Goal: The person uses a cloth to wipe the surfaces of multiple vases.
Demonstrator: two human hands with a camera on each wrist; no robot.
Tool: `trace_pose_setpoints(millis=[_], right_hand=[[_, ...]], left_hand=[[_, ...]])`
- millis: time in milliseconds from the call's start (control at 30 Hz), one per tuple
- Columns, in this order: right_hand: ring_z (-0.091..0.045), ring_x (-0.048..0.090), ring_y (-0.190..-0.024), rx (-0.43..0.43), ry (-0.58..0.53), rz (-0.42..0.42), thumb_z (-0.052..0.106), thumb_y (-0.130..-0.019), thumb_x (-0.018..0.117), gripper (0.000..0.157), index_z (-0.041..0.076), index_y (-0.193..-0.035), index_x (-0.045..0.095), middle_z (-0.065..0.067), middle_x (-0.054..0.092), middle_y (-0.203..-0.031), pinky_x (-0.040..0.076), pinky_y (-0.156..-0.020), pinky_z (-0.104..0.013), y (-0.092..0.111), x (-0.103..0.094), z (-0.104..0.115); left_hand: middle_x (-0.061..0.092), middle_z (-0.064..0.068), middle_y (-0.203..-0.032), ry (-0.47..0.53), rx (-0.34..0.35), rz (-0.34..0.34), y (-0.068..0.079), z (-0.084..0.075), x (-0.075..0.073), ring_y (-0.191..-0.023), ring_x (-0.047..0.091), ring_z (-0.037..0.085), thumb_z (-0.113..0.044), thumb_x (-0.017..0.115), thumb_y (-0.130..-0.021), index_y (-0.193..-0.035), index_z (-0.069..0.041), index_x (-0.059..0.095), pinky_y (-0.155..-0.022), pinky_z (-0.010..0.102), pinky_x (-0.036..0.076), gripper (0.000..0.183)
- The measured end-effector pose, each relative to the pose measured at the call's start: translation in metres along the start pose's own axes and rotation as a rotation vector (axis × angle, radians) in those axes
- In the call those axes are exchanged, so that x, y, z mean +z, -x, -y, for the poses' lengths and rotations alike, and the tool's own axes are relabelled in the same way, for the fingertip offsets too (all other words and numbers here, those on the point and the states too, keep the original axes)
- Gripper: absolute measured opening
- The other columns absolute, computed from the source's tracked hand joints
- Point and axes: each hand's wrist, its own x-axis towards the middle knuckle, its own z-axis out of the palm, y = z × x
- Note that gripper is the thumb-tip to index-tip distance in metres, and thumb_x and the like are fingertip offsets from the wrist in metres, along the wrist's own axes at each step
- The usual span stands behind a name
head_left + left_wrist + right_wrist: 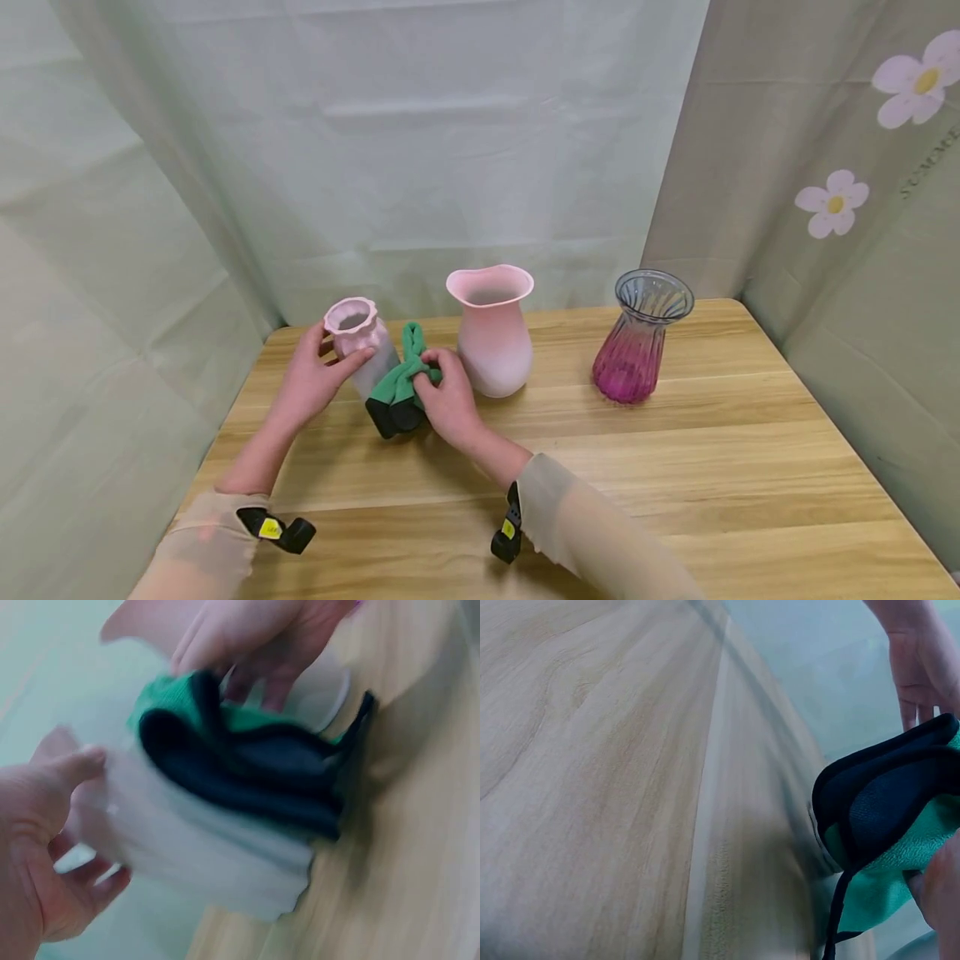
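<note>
My left hand [309,382] grips a small vase [381,358] with a scalloped pink rim, thumb on one side of its neck and fingers on the other. That vase leans slightly; whether its base touches the table cannot be told. Between finger and thumb, my right hand [452,406] pinches a bunched green cloth [397,383] with black trim. The cloth lies against the side of the small vase. In the left wrist view the black part of the cloth [247,772] covers some of the pale vase body [202,832]. The right wrist view shows the folded cloth [892,802] close up.
Just behind my right hand stands a larger pink-and-white vase [495,350] with a wavy rim. Farther right is a ribbed glass vase [633,358], grey above and magenta below. The wooden table [675,483] meets hanging curtains [450,125] at the back and sides.
</note>
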Motion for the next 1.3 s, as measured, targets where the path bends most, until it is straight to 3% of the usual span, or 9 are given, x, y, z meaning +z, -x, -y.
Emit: trace_pose_setpoints(millis=[167, 333, 467, 600, 800, 967, 1100, 1200, 1300], right_hand=[[-0.016, 0.055, -0.114, 0.000, -0.012, 0.002, 0.007, -0.096, 0.062, 0.017, 0.007, -0.114, 0.062, -0.002, 0.060, -0.116, 0.049, -0.102, -0.045, -0.001, 0.000, 0.001], [-0.016, 0.055, -0.114, 0.019, -0.018, 0.010, 0.008, -0.097, 0.062, 0.018, 0.007, -0.115, 0.062, -0.002, 0.060, -0.117, 0.049, -0.102, -0.040, -0.004, -0.002, 0.003], [-0.016, 0.056, -0.115, 0.024, -0.014, 0.024, 0.009, -0.099, 0.059, 0.019, 0.006, -0.117, 0.061, -0.004, 0.061, -0.120, 0.048, -0.103, -0.043, -0.011, -0.002, 0.006], [-0.015, 0.057, -0.114, 0.011, 0.000, 0.036, 0.011, -0.100, 0.059, 0.017, 0.007, -0.117, 0.060, -0.003, 0.062, -0.120, 0.050, -0.101, -0.045, -0.023, 0.001, 0.015], [-0.016, 0.058, -0.113, -0.032, 0.024, 0.081, 0.014, -0.101, 0.061, 0.018, 0.007, -0.117, 0.062, -0.003, 0.063, -0.117, 0.049, -0.099, -0.033, -0.045, 0.007, 0.036], [-0.019, 0.059, -0.116, 0.000, -0.025, 0.163, 0.015, -0.100, 0.065, 0.029, 0.009, -0.128, 0.061, -0.004, 0.062, -0.123, 0.050, -0.096, -0.028, -0.056, 0.006, 0.041], [-0.023, 0.059, -0.119, 0.032, -0.055, 0.200, 0.016, -0.099, 0.068, 0.033, 0.010, -0.131, 0.063, -0.003, 0.061, -0.126, 0.052, -0.094, -0.029, -0.059, 0.004, 0.040], [-0.023, 0.060, -0.117, 0.039, -0.040, 0.188, 0.018, -0.098, 0.069, 0.030, 0.011, -0.127, 0.066, -0.002, 0.063, -0.122, 0.052, -0.092, -0.028, -0.060, 0.006, 0.040], [-0.020, 0.062, -0.113, 0.031, -0.021, 0.159, 0.017, -0.097, 0.069, 0.024, 0.010, -0.120, 0.068, -0.001, 0.064, -0.116, 0.051, -0.092, -0.027, -0.060, 0.008, 0.040]], left_hand=[[0.051, 0.013, -0.143, 0.007, 0.045, 0.155, -0.008, 0.012, -0.017, -0.135, 0.049, 0.037, -0.033, 0.072, -0.098, -0.153, -0.013, 0.043, -0.090, 0.022, 0.053, 0.065], [0.053, 0.005, -0.143, 0.059, 0.029, 0.253, -0.015, 0.023, -0.028, -0.132, 0.051, 0.022, -0.031, 0.070, -0.100, -0.155, -0.023, 0.042, -0.092, 0.018, 0.051, 0.062], [0.052, 0.002, -0.144, 0.062, 0.002, 0.275, -0.017, 0.027, -0.032, -0.132, 0.050, 0.017, -0.032, 0.068, -0.101, -0.154, -0.028, 0.041, -0.094, 0.018, 0.050, 0.060], [0.050, 0.004, -0.148, 0.052, 0.012, 0.289, -0.017, 0.026, -0.033, -0.137, 0.047, 0.024, -0.031, 0.067, -0.102, -0.156, -0.026, 0.039, -0.094, 0.017, 0.049, 0.061], [0.040, 0.015, -0.157, 0.024, 0.039, 0.308, -0.017, 0.025, -0.034, -0.144, 0.037, 0.035, -0.027, 0.062, -0.105, -0.162, -0.016, 0.030, -0.094, 0.012, 0.044, 0.066], [0.036, 0.015, -0.159, 0.021, 0.039, 0.314, -0.018, 0.026, -0.035, -0.145, 0.035, 0.037, -0.025, 0.061, -0.105, -0.163, -0.016, 0.028, -0.092, 0.010, 0.043, 0.067], [0.036, 0.016, -0.159, -0.002, 0.047, 0.312, -0.018, 0.028, -0.035, -0.145, 0.035, 0.038, -0.027, 0.060, -0.106, -0.163, -0.016, 0.028, -0.096, 0.016, 0.045, 0.067], [0.036, 0.014, -0.160, -0.022, 0.044, 0.309, -0.018, 0.028, -0.035, -0.146, 0.034, 0.038, -0.030, 0.060, -0.106, -0.163, -0.018, 0.028, -0.105, 0.035, 0.047, 0.066], [0.035, 0.013, -0.160, -0.025, 0.034, 0.311, -0.018, 0.028, -0.035, -0.147, 0.033, 0.037, -0.033, 0.060, -0.105, -0.163, -0.020, 0.029, -0.108, 0.054, 0.042, 0.067]])
